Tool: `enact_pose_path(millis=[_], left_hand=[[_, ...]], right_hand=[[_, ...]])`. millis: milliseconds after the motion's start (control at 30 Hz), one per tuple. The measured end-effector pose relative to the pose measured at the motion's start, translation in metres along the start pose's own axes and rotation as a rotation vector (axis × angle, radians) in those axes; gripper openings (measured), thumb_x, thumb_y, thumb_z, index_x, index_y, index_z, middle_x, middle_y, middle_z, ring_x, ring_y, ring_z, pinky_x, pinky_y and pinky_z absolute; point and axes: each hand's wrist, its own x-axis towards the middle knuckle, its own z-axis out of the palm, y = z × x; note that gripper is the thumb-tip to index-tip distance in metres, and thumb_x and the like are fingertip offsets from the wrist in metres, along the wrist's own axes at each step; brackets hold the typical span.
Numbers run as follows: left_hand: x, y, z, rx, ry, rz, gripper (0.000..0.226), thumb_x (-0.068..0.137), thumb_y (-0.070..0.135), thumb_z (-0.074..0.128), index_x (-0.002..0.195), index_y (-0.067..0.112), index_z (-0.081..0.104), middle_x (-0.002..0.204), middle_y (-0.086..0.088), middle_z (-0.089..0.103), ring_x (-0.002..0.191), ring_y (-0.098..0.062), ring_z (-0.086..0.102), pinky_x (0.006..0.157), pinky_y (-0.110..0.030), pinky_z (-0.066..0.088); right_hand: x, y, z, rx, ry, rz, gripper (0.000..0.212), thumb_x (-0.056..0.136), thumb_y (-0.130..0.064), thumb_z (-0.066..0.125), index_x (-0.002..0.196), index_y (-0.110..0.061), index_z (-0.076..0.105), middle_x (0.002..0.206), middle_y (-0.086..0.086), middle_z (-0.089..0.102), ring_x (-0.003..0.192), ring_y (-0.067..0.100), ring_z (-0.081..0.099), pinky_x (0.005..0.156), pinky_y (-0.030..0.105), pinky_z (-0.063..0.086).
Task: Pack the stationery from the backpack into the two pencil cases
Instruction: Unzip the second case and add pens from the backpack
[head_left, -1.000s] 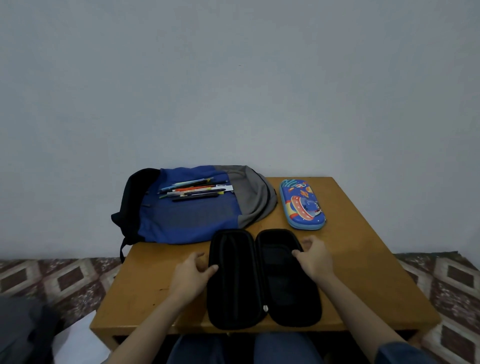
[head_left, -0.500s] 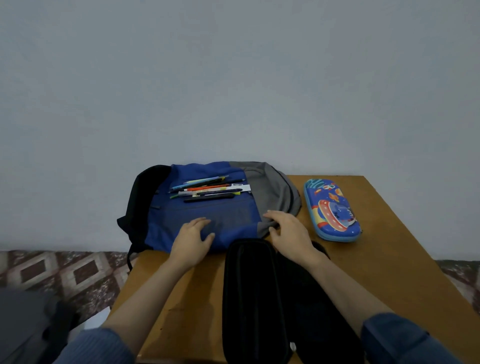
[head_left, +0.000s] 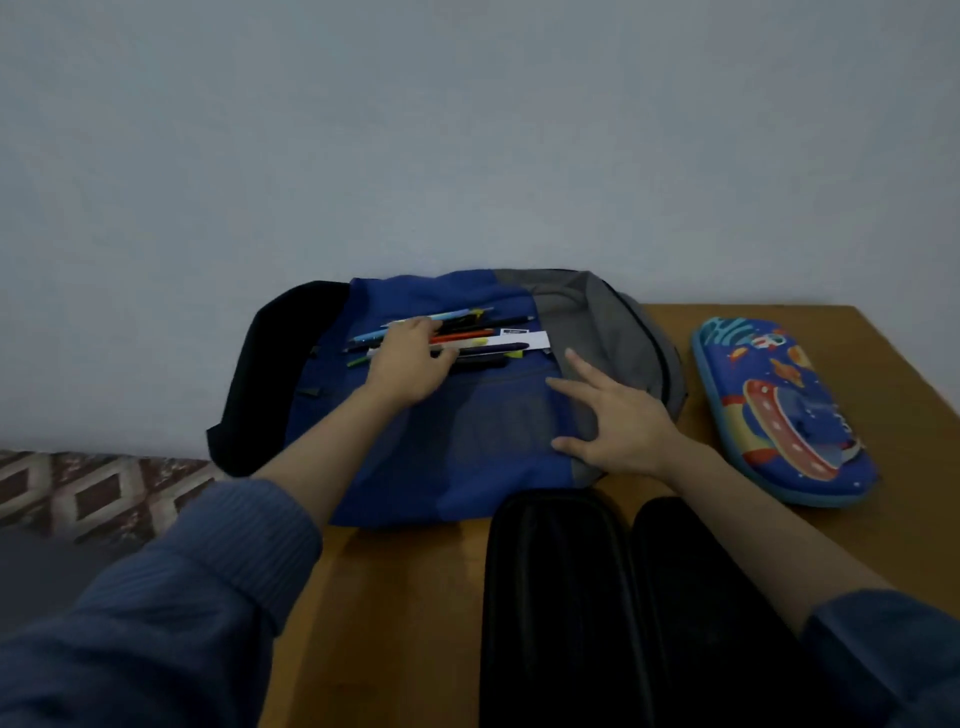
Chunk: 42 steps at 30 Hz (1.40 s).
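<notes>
Pens (head_left: 480, 334) lie crosswise on backpack (head_left: 467, 462); left hand (head_left: 410, 364) grip unclear; right hand (head_left: 618, 426) splayed open.

- A strip of bare tabletop (head_left: 670, 499) runs between the backpack (head_left: 467, 447) and the blue pencil case (head_left: 779, 410).
- The open black pencil case (head_left: 561, 597) blocks the near middle, with bare wood to its left.
- The wall (head_left: 467, 130) stands close behind the backpack.

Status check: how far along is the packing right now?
Done: the black pencil case lies open on the table, nothing visible inside. In hand: the left hand is on the stationery pile atop the backpack; the right hand rests open on it too. Left: every item needs packing, and the rocket-print case is shut.
</notes>
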Motion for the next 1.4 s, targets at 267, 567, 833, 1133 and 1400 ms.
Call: enact_pose_path(millis=[267, 567, 833, 1133, 1400], left_hand=[[0.052, -0.004, 0.013, 0.132, -0.197, -0.052, 0.064, 0.093, 0.051, 0.041, 0.138, 0.006, 0.039, 0.141, -0.017, 0.042, 0.131, -0.033, 0.035, 0.111, -0.046, 0.024], [0.054, 0.006, 0.019, 0.205, -0.281, -0.006, 0.056, 0.088, 0.064, 0.037, 0.122, 0.021, 0.048, 0.126, -0.013, 0.048, 0.122, -0.030, 0.037, 0.101, -0.045, 0.035], [0.027, 0.012, 0.002, 0.117, -0.440, 0.087, 0.050, 0.074, 0.067, 0.057, 0.099, 0.025, 0.046, 0.103, -0.003, 0.050, 0.100, -0.021, 0.049, 0.084, -0.034, 0.040], [0.007, 0.029, -0.004, 0.221, -0.559, 0.044, 0.089, 0.062, 0.058, 0.076, 0.129, 0.012, 0.040, 0.126, -0.008, 0.051, 0.104, -0.022, 0.048, 0.091, -0.034, 0.042], [-0.023, 0.031, -0.006, 0.232, -0.402, 0.197, 0.063, 0.068, 0.047, 0.076, 0.116, 0.021, 0.044, 0.111, -0.003, 0.048, 0.106, -0.024, 0.047, 0.077, -0.035, 0.040]], right_hand=[[0.005, 0.000, -0.003, -0.073, 0.000, 0.012, 0.069, 0.080, -0.061, 0.056, 0.142, -0.039, 0.033, 0.153, -0.018, 0.024, 0.138, 0.006, 0.030, 0.108, 0.026, 0.029], [0.003, -0.002, 0.001, -0.041, 0.054, -0.007, 0.069, 0.081, -0.059, 0.058, 0.141, -0.038, 0.034, 0.153, -0.017, 0.025, 0.139, 0.004, 0.028, 0.109, 0.026, 0.029], [0.008, 0.008, -0.013, 0.167, -0.100, 0.102, 0.061, 0.083, -0.034, 0.061, 0.140, -0.029, 0.038, 0.147, -0.004, 0.041, 0.133, 0.021, 0.040, 0.107, 0.033, 0.036], [0.003, 0.004, -0.007, 0.246, -0.081, 0.112, 0.057, 0.079, -0.019, 0.060, 0.134, -0.022, 0.043, 0.130, 0.006, 0.057, 0.119, 0.026, 0.053, 0.099, 0.037, 0.045], [0.010, 0.013, -0.006, 0.463, -0.055, 0.138, 0.053, 0.078, -0.002, 0.055, 0.129, -0.013, 0.046, 0.138, 0.009, 0.050, 0.131, 0.021, 0.044, 0.106, 0.033, 0.039]])
